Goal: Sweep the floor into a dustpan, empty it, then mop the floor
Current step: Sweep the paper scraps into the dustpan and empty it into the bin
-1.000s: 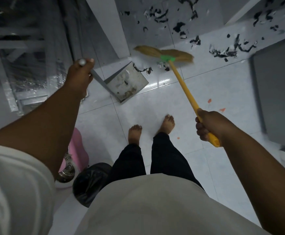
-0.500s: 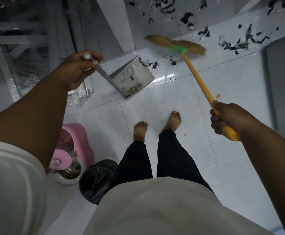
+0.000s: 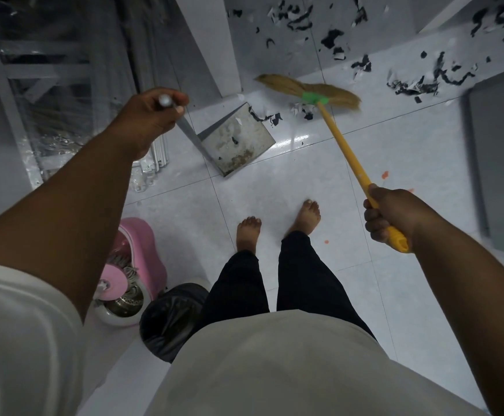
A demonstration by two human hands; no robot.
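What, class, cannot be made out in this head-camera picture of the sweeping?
Head view: broom bristles, motion-blurred; floor contact unclear.
Head view: pink mop bucket, partly hidden by the left arm.
Head view: black-lined bin, partly covered by shirt and leg.
Head view: black scraps, cut off by the top edge.

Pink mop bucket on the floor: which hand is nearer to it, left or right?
Left. The left hand, gripping the dustpan handle, is out ahead of the pink mop bucket on its side. The right hand, gripping the broom, is beyond both legs, on the far side.
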